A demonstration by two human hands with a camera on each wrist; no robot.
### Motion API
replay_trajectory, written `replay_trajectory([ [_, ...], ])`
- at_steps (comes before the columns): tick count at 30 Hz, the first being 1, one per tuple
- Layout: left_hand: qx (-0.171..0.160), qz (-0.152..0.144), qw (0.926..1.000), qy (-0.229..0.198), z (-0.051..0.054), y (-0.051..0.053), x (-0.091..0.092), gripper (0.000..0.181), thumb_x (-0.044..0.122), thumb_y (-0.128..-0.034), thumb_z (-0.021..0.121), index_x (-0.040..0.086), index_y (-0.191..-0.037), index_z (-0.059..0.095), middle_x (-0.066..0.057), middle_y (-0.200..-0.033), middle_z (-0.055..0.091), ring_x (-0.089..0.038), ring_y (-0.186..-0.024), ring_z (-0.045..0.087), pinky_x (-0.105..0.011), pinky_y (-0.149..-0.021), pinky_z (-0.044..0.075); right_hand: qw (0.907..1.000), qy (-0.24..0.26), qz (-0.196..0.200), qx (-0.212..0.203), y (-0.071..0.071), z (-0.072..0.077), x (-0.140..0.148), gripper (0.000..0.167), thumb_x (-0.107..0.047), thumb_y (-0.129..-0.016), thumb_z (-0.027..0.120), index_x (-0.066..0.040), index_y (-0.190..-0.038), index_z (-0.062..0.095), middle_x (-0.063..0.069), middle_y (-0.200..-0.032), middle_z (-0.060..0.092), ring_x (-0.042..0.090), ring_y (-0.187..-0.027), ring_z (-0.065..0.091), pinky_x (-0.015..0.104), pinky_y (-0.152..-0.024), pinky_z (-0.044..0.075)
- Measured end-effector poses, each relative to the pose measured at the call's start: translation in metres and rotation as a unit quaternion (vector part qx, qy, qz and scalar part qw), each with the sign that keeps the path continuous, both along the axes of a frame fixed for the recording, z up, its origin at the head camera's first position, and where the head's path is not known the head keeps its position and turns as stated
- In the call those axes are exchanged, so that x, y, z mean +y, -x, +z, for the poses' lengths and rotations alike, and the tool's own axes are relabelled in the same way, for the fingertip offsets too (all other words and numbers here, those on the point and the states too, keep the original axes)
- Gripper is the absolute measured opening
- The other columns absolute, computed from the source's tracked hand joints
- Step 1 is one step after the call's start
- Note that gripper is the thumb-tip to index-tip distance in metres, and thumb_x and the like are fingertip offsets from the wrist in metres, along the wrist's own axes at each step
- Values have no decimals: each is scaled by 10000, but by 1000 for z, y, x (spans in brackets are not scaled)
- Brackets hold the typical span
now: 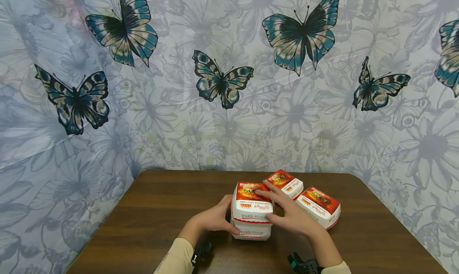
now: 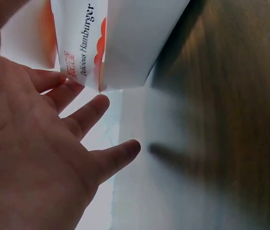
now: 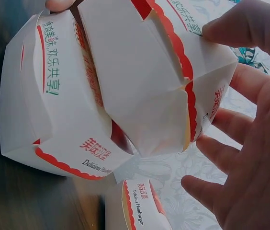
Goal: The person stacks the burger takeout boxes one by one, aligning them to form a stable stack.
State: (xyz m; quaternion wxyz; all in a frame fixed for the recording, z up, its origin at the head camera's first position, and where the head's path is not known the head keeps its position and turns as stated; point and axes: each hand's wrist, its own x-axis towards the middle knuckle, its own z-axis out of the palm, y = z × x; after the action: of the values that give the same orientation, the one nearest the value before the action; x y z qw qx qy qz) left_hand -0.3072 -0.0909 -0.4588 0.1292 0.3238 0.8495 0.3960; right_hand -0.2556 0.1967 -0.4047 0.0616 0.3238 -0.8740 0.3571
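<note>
Gripping the lower box point(image 3: 68, 115), printed “Delicious Hamburger”, is the left hand point(image 1: 214, 217); the right hand point(image 1: 291, 213) holds the upper box point(image 1: 251, 208)

Btwn L hand point(image 1: 214, 218) & R hand point(image 1: 289, 213): red-and-white cardboard burger box point(image 1: 249, 207) atop matching lower box point(image 1: 252, 231). Beyond R hand's fingers, matching far box point(image 1: 282, 178); R of same hand, matching side box point(image 1: 321, 203). All on brown wood-grain counter point(image 1: 161, 204).

The bottom box point(image 3: 68, 120) says "Delicious Hamburger" in black, "美味汉堡" in red and "欢乐共享!" in green. Another box point(image 3: 147, 206) says "美味汉堡" and "Delicious Hamburger" too. Other words are too tiny.
</note>
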Motion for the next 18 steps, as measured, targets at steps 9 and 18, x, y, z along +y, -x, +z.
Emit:
replay_trajectory([
  [9, -105, 268, 9994, -177, 27, -6, -14, 1320, 457, -719, 878, 237, -1613, -69, -75, -1682, -26, -299, -1548, 87, -579, -1194, 242, 10000, -34, -30, 34, 0, 1, -1, 629, -206, -888, 713, -370, -1455, 495, 1, -1660, 240, 361, -1501, 293, 598, -1042, 399],
  [18, 203, 148, 9956, -904, 39, -14, -1, 1219, 531, -756, 827, 398, -1585, -56, 36, -1684, -13, -250, -1554, 59, -602, -1183, 243, 9998, 69, 130, 122, -2, -1, -4, 625, -183, -880, 710, -330, -1454, 511, 22, -1655, 257, 383, -1503, 265, 658, -1049, 358],
])
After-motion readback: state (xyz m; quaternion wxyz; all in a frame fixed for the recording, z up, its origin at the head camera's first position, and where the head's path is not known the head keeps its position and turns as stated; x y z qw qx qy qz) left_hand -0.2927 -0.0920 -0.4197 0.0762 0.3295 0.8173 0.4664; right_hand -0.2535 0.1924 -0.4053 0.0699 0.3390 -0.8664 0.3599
